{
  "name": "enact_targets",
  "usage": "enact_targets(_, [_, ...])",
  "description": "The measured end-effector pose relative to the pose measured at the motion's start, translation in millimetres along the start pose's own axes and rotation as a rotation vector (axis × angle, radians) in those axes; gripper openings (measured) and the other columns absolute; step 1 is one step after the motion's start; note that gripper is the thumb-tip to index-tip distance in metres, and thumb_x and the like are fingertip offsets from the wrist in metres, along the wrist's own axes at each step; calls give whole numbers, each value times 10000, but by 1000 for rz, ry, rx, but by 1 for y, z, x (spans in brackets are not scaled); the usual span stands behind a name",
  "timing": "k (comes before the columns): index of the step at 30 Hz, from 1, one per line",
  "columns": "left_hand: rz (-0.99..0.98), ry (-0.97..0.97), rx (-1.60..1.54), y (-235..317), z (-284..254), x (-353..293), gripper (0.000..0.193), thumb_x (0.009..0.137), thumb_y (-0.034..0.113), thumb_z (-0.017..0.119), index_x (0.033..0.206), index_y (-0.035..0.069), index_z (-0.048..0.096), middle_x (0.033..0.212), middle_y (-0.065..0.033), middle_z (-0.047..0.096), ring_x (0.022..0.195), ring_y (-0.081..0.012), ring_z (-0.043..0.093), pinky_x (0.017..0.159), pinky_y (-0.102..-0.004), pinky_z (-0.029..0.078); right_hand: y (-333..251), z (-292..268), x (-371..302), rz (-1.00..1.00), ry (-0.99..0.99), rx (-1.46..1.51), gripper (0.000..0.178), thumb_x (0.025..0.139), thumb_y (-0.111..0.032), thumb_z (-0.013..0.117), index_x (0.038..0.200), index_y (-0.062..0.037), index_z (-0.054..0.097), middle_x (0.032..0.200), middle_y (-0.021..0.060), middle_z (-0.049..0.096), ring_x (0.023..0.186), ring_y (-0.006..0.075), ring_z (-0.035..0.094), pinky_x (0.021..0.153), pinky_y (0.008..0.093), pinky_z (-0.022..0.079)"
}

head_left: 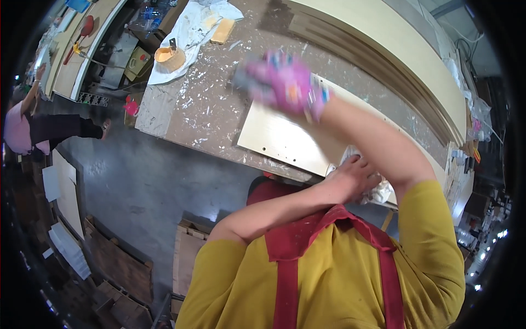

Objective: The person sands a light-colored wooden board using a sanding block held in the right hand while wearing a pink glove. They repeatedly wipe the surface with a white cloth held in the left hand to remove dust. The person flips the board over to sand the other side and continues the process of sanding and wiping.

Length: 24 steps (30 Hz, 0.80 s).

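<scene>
A pale cream board (279, 133) with small holes along its edges lies across the worktable. My left hand (359, 178), bare, reaches across to the right, with its fingers curled over a crumpled white cloth (381, 193) at the board's near side. Above the board's far left end is my right hand (285, 85) in a pink patterned glove. It is smeared by motion, and its greyish fingertip area is too blurred to show whether it holds anything. My right forearm crosses over the board and hides part of it.
Long cream panels (383, 41) lie along the table's far side. At the far left are a small tub of tan paste (170, 58), a yellowish block (223, 31) and a white cloth (189, 27) on the speckled tabletop (186, 109). Another person (52, 129) stands at the left.
</scene>
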<state>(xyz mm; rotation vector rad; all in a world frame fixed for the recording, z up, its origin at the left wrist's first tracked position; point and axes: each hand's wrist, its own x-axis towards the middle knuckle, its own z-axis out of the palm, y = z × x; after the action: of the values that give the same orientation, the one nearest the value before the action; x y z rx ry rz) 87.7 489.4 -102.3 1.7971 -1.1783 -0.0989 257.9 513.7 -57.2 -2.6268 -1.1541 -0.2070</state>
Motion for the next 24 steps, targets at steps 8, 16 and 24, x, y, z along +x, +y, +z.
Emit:
enact_targets(8, [-271,55,-391,-1,2,0,410,796,177,620,1203,131,600,1181,-113,577,1153,-283,515,993,-456,384,-40,21,-25,-139,-27,216,450,799,-413,640,1208,-228,607,1121,132,577,958,316,598,764,484,477])
enact_targets(16, [-367,-57,-157,-33,-66,-3,533,760,285,724,1251,133,584,1138,-135,621,1054,-350,588,931,-409,477,66,-104,-128,421,128,152,582,849,-378,632,1354,-122,495,1192,178,552,1034,309,574,888,395,477])
enact_targets(24, [-153,33,753,-139,-177,-5,493,860,434,592,1287,191,555,1126,-164,603,1019,-347,585,879,-446,459,-47,-66,-235,176,-297,47,612,769,-432,677,1314,-194,533,1166,204,532,1038,365,560,904,474,442])
